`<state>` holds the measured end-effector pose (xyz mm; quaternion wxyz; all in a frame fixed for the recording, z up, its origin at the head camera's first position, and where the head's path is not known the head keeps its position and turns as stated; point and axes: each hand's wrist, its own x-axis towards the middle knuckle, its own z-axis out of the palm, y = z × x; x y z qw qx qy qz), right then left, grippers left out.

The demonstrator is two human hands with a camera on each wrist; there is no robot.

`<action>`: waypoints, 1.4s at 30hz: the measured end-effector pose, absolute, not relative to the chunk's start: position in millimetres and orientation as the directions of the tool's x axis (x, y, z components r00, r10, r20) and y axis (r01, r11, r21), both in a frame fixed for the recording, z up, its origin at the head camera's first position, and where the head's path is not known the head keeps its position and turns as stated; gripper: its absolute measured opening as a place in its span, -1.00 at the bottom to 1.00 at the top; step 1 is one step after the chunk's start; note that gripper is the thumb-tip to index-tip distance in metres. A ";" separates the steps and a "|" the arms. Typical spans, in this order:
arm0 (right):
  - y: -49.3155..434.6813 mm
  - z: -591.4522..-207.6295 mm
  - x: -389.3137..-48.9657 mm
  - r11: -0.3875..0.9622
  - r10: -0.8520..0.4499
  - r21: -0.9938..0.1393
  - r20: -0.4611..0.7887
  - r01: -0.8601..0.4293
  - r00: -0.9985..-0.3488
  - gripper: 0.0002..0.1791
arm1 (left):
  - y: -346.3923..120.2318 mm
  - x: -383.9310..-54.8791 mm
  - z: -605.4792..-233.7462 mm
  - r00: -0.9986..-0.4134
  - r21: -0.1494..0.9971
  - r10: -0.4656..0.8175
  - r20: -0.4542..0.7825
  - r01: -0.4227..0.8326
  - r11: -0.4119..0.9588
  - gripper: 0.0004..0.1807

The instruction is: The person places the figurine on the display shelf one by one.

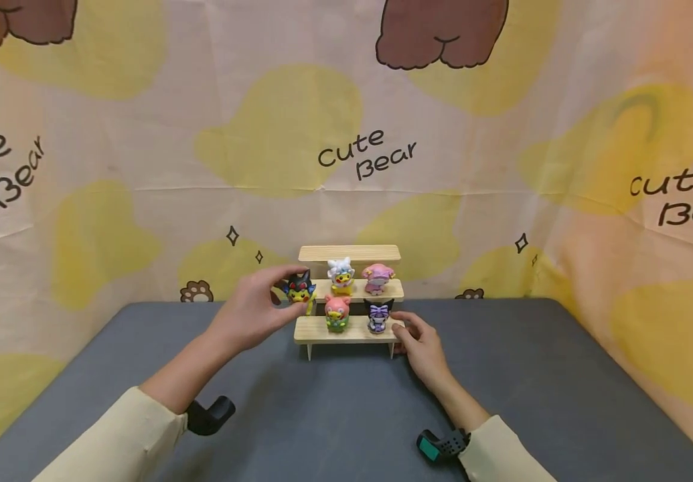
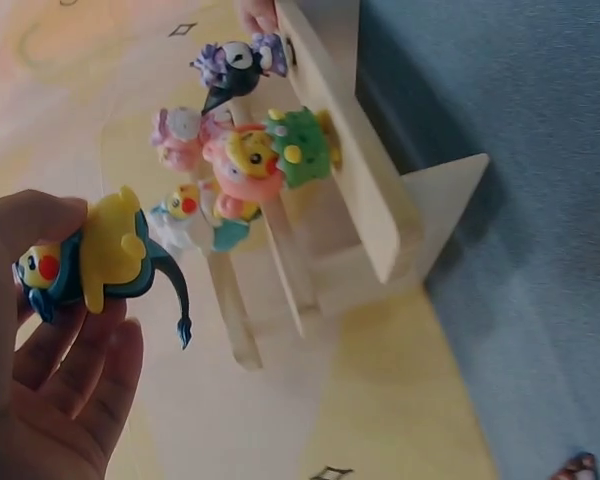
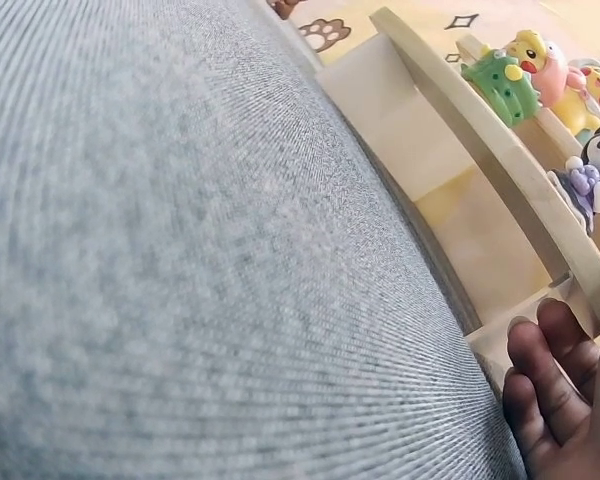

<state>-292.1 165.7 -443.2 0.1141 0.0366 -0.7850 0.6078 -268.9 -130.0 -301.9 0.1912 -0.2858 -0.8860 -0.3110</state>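
My left hand [image 1: 252, 309] pinches a small yellow figurine in a dark costume [image 1: 300, 289] between thumb and fingers, at the left end of a three-step wooden display stand [image 1: 311, 328]. In the left wrist view this figurine [image 2: 110, 250] is held apart from the boards, its thin dark tail hanging free. At the stand's right end, my right hand [image 1: 424, 351] grips the lowest step, fingers [image 3: 545, 385] curled by its side support. On that step are a pink-and-green figurine [image 1: 337, 314] and a black-and-purple one [image 1: 377, 316]. A white-hooded figurine [image 1: 341, 276] and a pink one [image 1: 377, 278] occupy the middle step.
The stand rests on a grey-blue tabletop [image 1: 346, 415] near its back edge. Behind it hangs a printed cloth backdrop [image 1: 262, 127] with yellow patches and lettering. The stand's top step [image 1: 349, 253] is bare wood.
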 end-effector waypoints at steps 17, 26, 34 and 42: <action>169.5 -427.0 -285.6 0.263 0.101 -0.946 0.221 -0.188 -0.970 -0.71 | -61.0 -304.9 -260.2 -0.700 0.386 0.448 0.555 0.695 0.607 -0.45; 158.0 -412.3 -274.4 0.271 0.095 -0.940 0.239 -0.206 -0.966 -0.74 | -42.0 -332.3 -249.9 -0.742 0.477 0.332 0.583 0.643 0.600 -0.43; 166.2 -441.6 -290.9 0.258 0.108 -0.944 0.240 -0.206 -0.965 -0.75 | -19.5 -356.8 -247.4 -0.754 0.503 0.330 0.567 0.635 0.587 -0.45; 171.3 -448.9 -293.6 0.252 0.078 -0.933 0.285 -0.258 -0.955 -0.76 | 4.3 -377.9 -255.9 -0.785 0.508 0.321 0.530 0.597 0.621 -0.49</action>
